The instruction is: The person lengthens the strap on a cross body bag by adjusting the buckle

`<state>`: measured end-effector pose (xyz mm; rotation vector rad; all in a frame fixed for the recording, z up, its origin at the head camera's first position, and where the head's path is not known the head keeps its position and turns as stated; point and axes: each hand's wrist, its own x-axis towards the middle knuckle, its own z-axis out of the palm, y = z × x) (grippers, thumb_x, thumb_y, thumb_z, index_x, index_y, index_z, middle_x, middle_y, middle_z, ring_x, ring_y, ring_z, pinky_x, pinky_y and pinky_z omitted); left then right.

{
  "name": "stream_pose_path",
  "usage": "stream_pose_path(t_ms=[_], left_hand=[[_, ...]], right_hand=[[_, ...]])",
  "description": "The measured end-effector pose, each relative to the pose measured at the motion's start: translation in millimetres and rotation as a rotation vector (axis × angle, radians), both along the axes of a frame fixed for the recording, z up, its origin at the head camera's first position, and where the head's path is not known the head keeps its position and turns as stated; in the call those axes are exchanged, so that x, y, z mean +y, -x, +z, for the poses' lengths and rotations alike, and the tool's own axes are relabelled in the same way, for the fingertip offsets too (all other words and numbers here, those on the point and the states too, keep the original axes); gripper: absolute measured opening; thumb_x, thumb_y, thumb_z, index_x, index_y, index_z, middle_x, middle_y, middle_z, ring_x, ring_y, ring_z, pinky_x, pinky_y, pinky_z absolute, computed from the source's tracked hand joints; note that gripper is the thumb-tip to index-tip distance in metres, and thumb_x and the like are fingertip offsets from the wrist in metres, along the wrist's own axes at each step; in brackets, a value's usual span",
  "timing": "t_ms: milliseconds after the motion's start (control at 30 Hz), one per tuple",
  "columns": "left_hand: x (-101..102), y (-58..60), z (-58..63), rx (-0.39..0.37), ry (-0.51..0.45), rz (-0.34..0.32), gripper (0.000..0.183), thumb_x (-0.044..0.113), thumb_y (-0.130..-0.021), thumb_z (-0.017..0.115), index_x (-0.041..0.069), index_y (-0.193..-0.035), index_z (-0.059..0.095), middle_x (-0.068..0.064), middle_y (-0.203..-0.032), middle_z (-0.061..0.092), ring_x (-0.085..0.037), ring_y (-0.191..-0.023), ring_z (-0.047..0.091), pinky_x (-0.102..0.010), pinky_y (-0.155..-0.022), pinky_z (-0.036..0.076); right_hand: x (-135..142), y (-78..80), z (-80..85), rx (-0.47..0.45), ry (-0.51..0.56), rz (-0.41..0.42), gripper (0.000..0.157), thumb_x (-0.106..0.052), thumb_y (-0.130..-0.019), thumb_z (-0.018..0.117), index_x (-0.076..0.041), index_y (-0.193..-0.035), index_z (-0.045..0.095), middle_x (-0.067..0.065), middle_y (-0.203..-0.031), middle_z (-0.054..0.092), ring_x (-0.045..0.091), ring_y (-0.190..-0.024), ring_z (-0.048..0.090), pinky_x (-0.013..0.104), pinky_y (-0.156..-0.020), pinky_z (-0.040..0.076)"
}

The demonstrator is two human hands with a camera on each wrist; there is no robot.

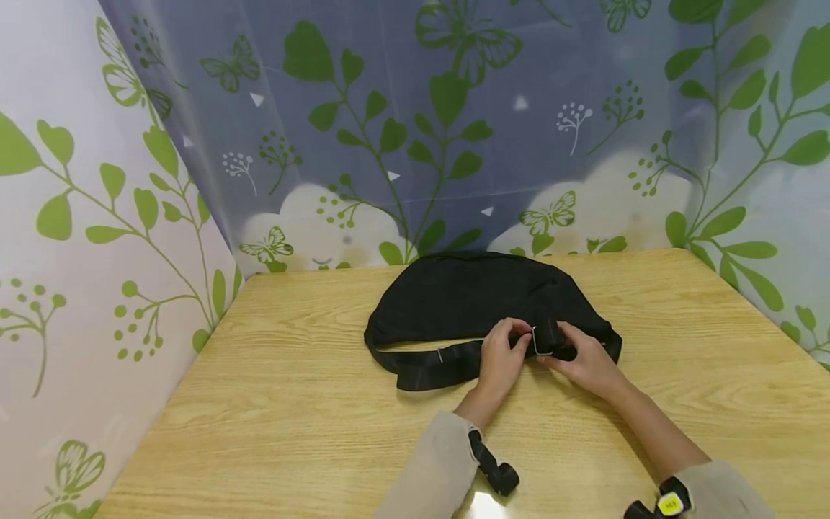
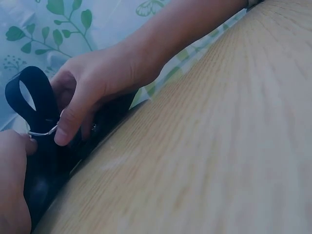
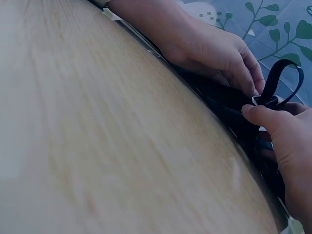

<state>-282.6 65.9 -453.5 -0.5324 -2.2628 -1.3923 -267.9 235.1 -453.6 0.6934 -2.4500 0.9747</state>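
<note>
A black half-moon bag [image 1: 467, 299] lies on the table, its webbing strap [image 1: 431, 376] along the near side. Part of the strap stands up in a loop [image 2: 19, 92] through a thin metal slide buckle [image 1: 535, 342]. My left hand [image 1: 502, 360] pinches the buckle's left side between thumb and fingertips. On the other side, my right hand [image 1: 588, 364] pinches the strap and buckle edge, with its thumb [image 3: 261, 114] near the frame. The strap beneath the fingers is partly hidden. A second metal piece [image 1: 441, 355] shows farther left on the strap.
The wooden table [image 1: 279, 418] has a light grain. Patterned cloth [image 1: 389, 130] with leaves and butterflies hangs behind it and at both sides. Black bands with small devices [image 1: 502, 477] sit at both wrists, over beige sleeves [image 1: 431, 468].
</note>
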Motion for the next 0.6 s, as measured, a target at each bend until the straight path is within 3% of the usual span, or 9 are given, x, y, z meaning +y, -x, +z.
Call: stream_pose_path(t_ms=[100, 233, 400, 600], left_hand=[[-0.3, 0.4, -0.5, -0.001, 0.053, 0.009, 0.009, 0.008, -0.082, 0.069, 0.012, -0.086, 0.062, 0.003, -0.084, 0.057, -0.009, -0.081, 0.055, -0.019, -0.074, 0.043], [-1.7, -0.8, -0.2, -0.07, 0.145, -0.006, 0.017, 0.007, -0.081, 0.069, 0.012, -0.095, 0.06, 0.003, -0.092, 0.058, -0.01, -0.087, 0.057, -0.021, -0.077, 0.044], [-6.6, 0.2, 1.2, -0.134, 0.264, -0.098, 0.04, 0.01, -0.078, 0.072, 0.01, -0.113, 0.054, 0.0, -0.106, 0.057, -0.011, -0.098, 0.056, -0.022, -0.083, 0.042], [-11.9, -0.2, 1.7, -0.182, 0.326, -0.182, 0.062, 0.03, -0.075, 0.077, 0.013, -0.126, 0.046, 0.001, -0.112, 0.052, -0.012, -0.102, 0.053, -0.026, -0.085, 0.042]], right_hand=[[0.2, 0.9, -1.1, -0.001, -0.007, 0.011, 0.055, -0.008, -0.072, 0.078, 0.001, -0.119, 0.053, 0.014, -0.108, 0.059, 0.025, -0.085, 0.059, 0.042, -0.071, 0.047], [0.6, 3.1, -2.5, 0.034, -0.012, 0.076, 0.054, 0.002, -0.072, 0.076, 0.002, -0.12, 0.053, 0.015, -0.11, 0.058, 0.023, -0.09, 0.056, 0.036, -0.071, 0.048], [1.9, 4.5, -3.0, 0.068, -0.03, 0.124, 0.054, 0.011, -0.072, 0.071, 0.005, -0.122, 0.051, 0.014, -0.111, 0.057, 0.022, -0.096, 0.052, 0.032, -0.072, 0.047], [2.2, 1.1, -1.2, -0.001, -0.008, 0.11, 0.055, 0.014, -0.076, 0.061, 0.005, -0.128, 0.045, 0.017, -0.111, 0.057, 0.025, -0.095, 0.054, 0.037, -0.074, 0.047]])
